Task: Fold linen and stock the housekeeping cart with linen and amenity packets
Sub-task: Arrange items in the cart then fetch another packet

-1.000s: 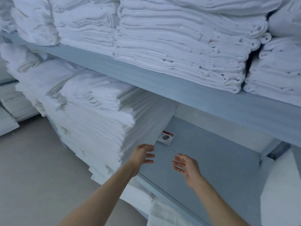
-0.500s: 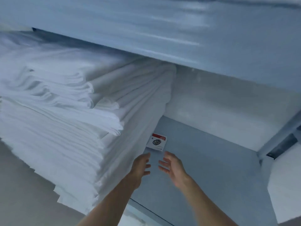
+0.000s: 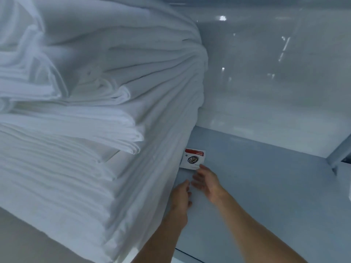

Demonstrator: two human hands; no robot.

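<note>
Item: amenity packet [image 3: 193,159], small white card with a red band and a round dark emblem. Location: flat on the grey shelf [image 3: 266,186], tucked against the foot of the linen stack [image 3: 85,149], which rises at its 9 o'clock.

Right hand [image 3: 206,180]: released, fingers extended, tips at or just touching the packet's near edge at 6 o'clock; nothing grasped.

Left hand [image 3: 181,196]: released, fingers loosely extended beside the stack's side; whether it touches the cloth cannot be told.

Risks, as judged: fingertips may push the flat packet under the stack's overhang instead of lifting it, since its far edge lies against the cloth. A hand dragging along the stack could pull loose folds outward.
</note>
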